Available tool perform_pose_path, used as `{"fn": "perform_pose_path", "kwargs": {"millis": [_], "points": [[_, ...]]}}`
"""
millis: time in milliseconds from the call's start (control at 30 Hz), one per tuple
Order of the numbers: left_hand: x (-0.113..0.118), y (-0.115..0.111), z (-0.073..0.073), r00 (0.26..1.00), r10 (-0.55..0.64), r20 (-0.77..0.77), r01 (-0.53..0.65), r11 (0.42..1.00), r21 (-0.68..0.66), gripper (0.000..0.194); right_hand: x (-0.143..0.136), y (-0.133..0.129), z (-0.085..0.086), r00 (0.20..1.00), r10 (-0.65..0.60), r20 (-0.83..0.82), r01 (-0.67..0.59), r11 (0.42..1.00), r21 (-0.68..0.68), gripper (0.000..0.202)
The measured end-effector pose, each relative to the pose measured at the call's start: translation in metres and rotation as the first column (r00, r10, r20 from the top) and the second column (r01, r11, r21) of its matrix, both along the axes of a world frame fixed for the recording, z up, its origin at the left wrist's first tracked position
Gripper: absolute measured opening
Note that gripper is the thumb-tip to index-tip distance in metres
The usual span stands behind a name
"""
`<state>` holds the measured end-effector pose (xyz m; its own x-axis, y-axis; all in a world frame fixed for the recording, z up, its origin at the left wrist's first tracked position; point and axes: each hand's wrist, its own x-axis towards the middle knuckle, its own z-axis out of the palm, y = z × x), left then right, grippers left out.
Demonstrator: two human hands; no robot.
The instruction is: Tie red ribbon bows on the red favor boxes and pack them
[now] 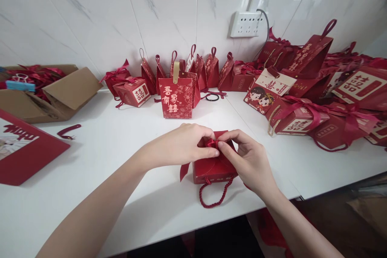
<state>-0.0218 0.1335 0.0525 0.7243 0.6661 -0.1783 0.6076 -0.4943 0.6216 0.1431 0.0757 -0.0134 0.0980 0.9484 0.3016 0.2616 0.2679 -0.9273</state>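
A red box [208, 171] with a twisted red cord handle [211, 205] sits near the front of the white table. On its top is a red ribbon bow [212, 143]. My left hand [184, 145] comes over the box from the left, thumb and fingers closed on the left side of the bow. From the right, my right hand [248, 157] pinches the bow's right side between thumb and index finger. A ribbon end [184, 171] sticks out past the box's left edge. The hands partly cover the top of the box and the bow.
Behind the box stands a red gift bag [177, 98] before a row of smaller ones. Many red boxes [296, 121] pile up at the right. An open cardboard box [69, 92] and a red panel [30, 153] lie left.
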Motion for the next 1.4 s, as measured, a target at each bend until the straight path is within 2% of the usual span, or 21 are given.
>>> {"fn": "perform_pose_path", "kwargs": {"millis": [167,300,500,833,1400], "points": [[0.0,0.003,-0.004,1.0,-0.013,0.017,0.013,1.0,0.017,0.023,0.001,0.001,0.001,1.0,0.001,0.023,-0.002,0.999,0.044,0.004],[-0.001,0.007,-0.004,0.999,-0.028,0.02,0.028,1.0,-0.005,0.024,0.007,0.001,0.004,0.994,0.081,0.075,-0.085,0.995,0.051,0.005],[-0.001,0.01,-0.001,0.999,-0.035,-0.004,0.035,0.999,-0.015,0.024,0.014,-0.002,0.01,0.961,0.168,0.218,-0.174,0.985,0.006,0.02],[-0.001,0.015,-0.003,0.993,-0.112,0.036,0.113,0.993,-0.032,0.025,0.011,0.0,0.001,0.988,0.129,0.083,-0.133,0.99,0.046,0.01],[0.0,0.014,-0.003,0.985,-0.11,0.132,0.124,0.987,-0.099,0.022,0.01,0.0,0.002,0.995,0.067,0.08,-0.07,0.997,0.039,0.011]]}}
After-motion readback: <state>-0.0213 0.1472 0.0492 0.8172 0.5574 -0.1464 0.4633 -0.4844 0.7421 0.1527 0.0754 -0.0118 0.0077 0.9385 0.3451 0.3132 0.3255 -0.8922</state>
